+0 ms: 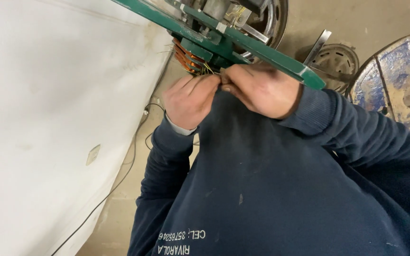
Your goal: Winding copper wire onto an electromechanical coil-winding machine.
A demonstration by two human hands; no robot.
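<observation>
A white wall (48, 118), a black cable (119, 182), a blue round drum (395, 80)

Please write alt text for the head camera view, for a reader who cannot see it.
Two bare hands, the left hand and the right hand, meet fingertip to fingertip at thin wires beside copper coils under a green metal frame. Dark blue sleeves fill the foreground; a white wall stands left.

two hands, the left hand (189, 100) and the right hand (261, 90). one green metal frame (262, 50). one copper wire coil (188, 58). one blue round drum (397, 83). one white wall (48, 118). one black cable (119, 180) along the floor. one metal wheel (274, 19).
</observation>
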